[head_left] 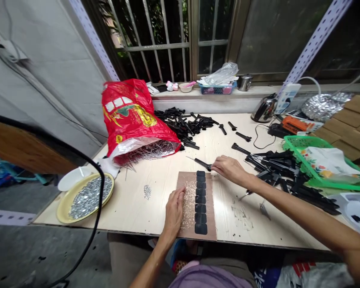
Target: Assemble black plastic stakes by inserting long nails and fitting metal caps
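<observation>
My left hand (174, 206) lies on the left edge of a brown board (211, 208), fingers together and resting flat, holding nothing I can see. Down the board runs a column of several black rounded-square pads (201, 199), beside a scatter of small pale bits (189, 200). Beyond the board's far right corner, my right hand (229, 170) is closed at the fingertips on the near end of a black plastic handle (201, 163). A thin metal pin sticks out of that handle's far end, pointing left.
At left are a yellow bowl (60, 212) of silvery pieces and a small silvery pile (147, 192). A red bag (132, 112) spills thin metal pins. Black plastic parts lie heaped behind (186, 126) and at right (276, 168), near a green basket (295, 146). A black cable (100, 200) hangs at left.
</observation>
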Motion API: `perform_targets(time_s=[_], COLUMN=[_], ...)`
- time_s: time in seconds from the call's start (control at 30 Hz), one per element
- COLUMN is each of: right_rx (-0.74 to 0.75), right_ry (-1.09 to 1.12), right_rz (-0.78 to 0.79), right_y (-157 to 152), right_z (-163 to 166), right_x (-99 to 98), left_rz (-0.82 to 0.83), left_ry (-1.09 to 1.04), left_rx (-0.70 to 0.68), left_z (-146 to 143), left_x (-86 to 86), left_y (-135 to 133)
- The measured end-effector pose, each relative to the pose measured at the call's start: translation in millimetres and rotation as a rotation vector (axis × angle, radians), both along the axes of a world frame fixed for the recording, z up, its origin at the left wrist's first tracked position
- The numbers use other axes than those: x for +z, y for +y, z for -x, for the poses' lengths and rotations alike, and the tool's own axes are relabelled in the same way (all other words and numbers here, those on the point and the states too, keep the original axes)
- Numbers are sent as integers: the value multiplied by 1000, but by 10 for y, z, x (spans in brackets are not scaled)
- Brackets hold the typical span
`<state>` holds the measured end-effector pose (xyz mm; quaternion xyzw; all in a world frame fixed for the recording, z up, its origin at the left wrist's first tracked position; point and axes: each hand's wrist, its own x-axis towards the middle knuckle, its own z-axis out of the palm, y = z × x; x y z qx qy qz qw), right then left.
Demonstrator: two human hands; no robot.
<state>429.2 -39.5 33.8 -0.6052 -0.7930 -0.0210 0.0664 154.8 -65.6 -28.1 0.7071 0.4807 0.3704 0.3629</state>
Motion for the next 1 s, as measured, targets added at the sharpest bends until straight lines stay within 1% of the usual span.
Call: perform_targets(time_s=[0.1, 0.17, 0.2, 0.27, 0.33, 0.4, 0.43, 0.5, 0.6, 0.67, 0.73, 0.8, 0.87, 1.0], right_rx=[-138, -190, -199, -201, -204, -203, -198, -171, -95, -49, -19, -4, 9, 40], right_ry=[17, 11, 8, 7, 12, 22, 45, 136, 300, 340, 341, 333, 344, 414], right_rz=[-11, 10, 20, 32, 34, 29, 16, -45, -189, -249, -277, -291, -288, -266], right_y=[485, 718, 794, 862, 845, 782, 742, 650, 494, 386, 287, 204, 139, 21], right_z=[422, 609, 653, 650, 565, 453, 403, 331, 315, 352, 403, 453, 505, 701], right_x=[-227, -379, -443, -536, -585, -605, -609, -611, -588, -552, -513, -486, -468, -387], left_rz=[-11, -34, -68, -168, -253, -268, -275, -275, -252, -229, -212, -206, -182, -54], left_ry=[-30, -32, -23, 29, 127, 250, 298, 378, 471, 531, 566, 541, 434, 127], left_rx=[-3, 12, 48, 180, 333, 395, 403, 361, 255, 196, 141, 100, 97, 205], left_z=[12, 110, 200, 454, 764, 1048, 1158, 1297, 1346, 1340, 1343, 1363, 1389, 1403], left_x=[25, 45, 55, 62, 45, 3, -24, -75, -118, -122, -115, -106, -95, -46], left_y=[-44, -44, -28, 42, 151, 280, 348, 484, 675, 774, 840, 874, 888, 879])
